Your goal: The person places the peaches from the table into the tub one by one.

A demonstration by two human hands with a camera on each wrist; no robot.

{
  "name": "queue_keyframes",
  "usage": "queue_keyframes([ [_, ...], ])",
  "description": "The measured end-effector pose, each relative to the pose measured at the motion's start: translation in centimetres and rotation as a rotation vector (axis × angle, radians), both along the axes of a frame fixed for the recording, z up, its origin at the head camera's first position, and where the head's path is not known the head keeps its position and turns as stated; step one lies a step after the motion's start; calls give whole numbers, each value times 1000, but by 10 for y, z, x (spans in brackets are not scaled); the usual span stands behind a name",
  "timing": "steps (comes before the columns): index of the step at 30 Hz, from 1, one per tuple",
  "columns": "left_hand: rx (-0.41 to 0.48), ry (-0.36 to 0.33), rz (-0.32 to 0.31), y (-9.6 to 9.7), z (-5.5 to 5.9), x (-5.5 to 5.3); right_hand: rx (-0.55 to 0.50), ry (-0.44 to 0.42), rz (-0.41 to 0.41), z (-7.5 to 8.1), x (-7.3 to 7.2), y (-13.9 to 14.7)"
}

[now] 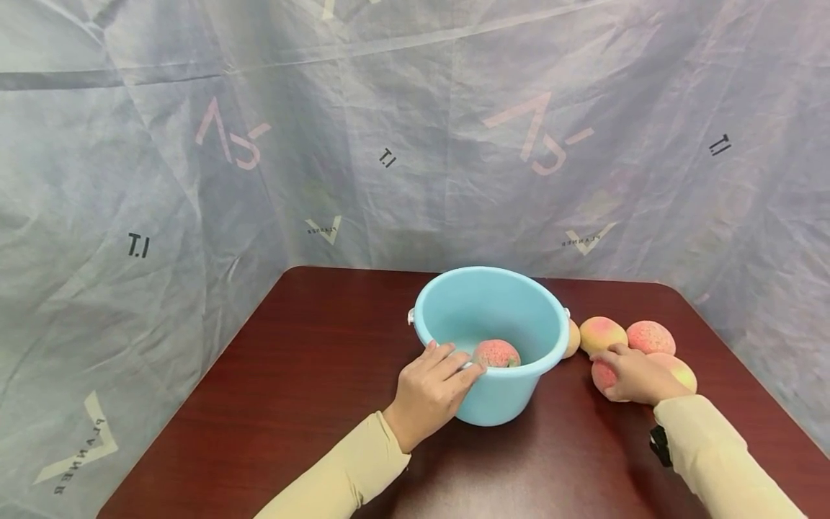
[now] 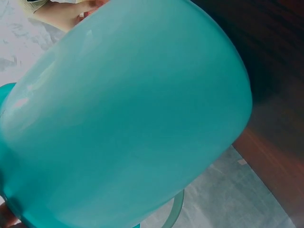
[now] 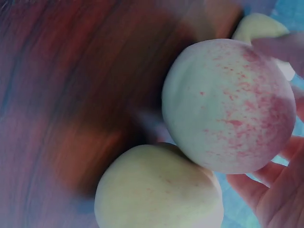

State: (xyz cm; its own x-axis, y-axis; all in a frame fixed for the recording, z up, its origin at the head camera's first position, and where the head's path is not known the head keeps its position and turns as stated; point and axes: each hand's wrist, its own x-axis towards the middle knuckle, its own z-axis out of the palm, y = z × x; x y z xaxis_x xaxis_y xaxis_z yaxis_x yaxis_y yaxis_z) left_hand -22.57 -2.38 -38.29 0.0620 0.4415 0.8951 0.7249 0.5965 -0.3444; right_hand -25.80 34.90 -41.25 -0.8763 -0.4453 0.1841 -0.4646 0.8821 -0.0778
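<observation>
A light blue bucket (image 1: 496, 401) stands on the table with its open top tilted toward me in the head view. My left hand (image 1: 429, 393) grips its near rim, fingers over the edge; the bucket wall fills most of the left wrist view. Inside lies a reddish speckled peach (image 1: 496, 352). To the right of the bucket, my right hand (image 1: 638, 376) holds a red-blushed peach (image 1: 602, 378), with thumb and fingers around its sides. In the right wrist view a paler peach (image 3: 159, 190) lies against the held one.
Behind the right hand are a yellow-pink peach (image 1: 604, 334) and a speckled red peach (image 1: 651, 337). Another peach (image 1: 682, 372) sits beside that hand, and one (image 1: 572, 339) is partly hidden by the bucket. Grey printed sheeting (image 1: 447, 180) hangs behind the dark red table (image 1: 311, 346).
</observation>
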Motion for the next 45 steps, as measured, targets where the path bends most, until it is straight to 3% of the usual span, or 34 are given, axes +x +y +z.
queue_keyframes([
  [11,10,21,-12,2,0,-2,77,14,-41,-3,3,2],
  [18,6,39,14,2,-2,-2,96,44,-25,-7,8,2],
  [24,35,37,23,1,-7,2,87,89,17,-10,11,-2],
  [29,27,33,17,0,-11,3,10,41,0,-7,13,-6],
  [37,5,46,30,-2,-14,2,-114,76,57,11,12,-13],
  [42,6,57,38,-3,-14,1,-174,-6,10,34,15,-14],
  [45,16,60,37,-2,-13,2,-155,-3,-27,49,17,-13],
])
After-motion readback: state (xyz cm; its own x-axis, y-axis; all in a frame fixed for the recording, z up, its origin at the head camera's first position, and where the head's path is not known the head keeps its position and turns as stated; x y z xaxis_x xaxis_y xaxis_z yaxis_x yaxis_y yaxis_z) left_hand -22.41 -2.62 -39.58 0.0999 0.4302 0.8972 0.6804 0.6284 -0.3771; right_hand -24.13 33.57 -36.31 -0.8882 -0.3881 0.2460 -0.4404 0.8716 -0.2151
